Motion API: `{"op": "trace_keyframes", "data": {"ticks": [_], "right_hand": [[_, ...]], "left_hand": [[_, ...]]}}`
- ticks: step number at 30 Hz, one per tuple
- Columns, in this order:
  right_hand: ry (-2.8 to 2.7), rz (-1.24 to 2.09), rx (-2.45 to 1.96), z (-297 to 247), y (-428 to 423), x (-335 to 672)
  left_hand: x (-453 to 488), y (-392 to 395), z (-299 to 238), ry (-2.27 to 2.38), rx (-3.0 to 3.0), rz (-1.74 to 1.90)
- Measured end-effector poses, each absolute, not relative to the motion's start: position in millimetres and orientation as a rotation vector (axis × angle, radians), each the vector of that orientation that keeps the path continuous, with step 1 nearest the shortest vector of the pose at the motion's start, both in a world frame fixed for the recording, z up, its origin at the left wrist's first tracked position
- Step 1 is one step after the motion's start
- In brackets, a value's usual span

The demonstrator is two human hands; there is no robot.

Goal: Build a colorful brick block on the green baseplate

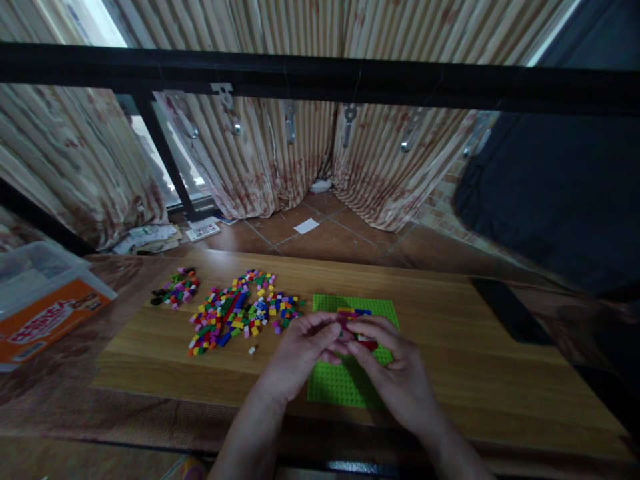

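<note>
My left hand (303,350) and my right hand (395,367) meet above a green studded baseplate (340,387). Both are closed, with thumbs and fingertips pinched together close to each other. Whatever lies between the fingertips is small and mostly covered; a bit of dark pink and green shows there, too blurred to name. Behind the fingers, a few red, yellow and blue toy bricks (363,312) sit on the baseplate, partly hidden by my hands. Left of the plate spreads a large pile of mixed coloured toy bricks (235,310).
A smaller brick heap (183,287) lies farther left, and one white brick (253,350) sits alone in front. At the wooden table's (450,387) right is a black flat phone-like object (510,310). A clear box with an orange label (55,320) stands at far left.
</note>
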State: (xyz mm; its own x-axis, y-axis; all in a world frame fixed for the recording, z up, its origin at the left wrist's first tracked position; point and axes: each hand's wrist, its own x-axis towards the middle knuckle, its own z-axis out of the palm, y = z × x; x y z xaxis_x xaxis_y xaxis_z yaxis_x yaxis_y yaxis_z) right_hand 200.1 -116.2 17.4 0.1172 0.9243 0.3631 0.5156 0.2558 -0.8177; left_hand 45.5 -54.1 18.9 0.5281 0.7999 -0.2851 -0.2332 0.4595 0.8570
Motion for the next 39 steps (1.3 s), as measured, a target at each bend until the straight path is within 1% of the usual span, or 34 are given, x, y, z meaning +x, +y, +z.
{"op": "trace_keyframes", "data": {"ticks": [6,15,22,34,39], "right_hand": [[-1.667,0.405,-1.385,15.5,-115.6,194.9],[-1.672,0.226,-1.383,9.4,-115.1,192.5],[-1.715,0.301,-1.372,11.6,-115.7,197.2],[-1.610,0.382,-1.424,11.6,-114.6,203.6],[-1.585,0.343,-1.496,9.8,-112.1,226.1]], "left_hand": [[47.5,-57.9,19.1,0.716,0.865,0.709],[47.2,-58.2,20.3,0.693,0.891,0.711],[46.4,-56.0,20.4,0.717,0.968,0.707],[52.2,-58.2,21.7,0.737,1.015,0.688],[36.0,-46.4,20.0,0.895,1.151,0.724]]}}
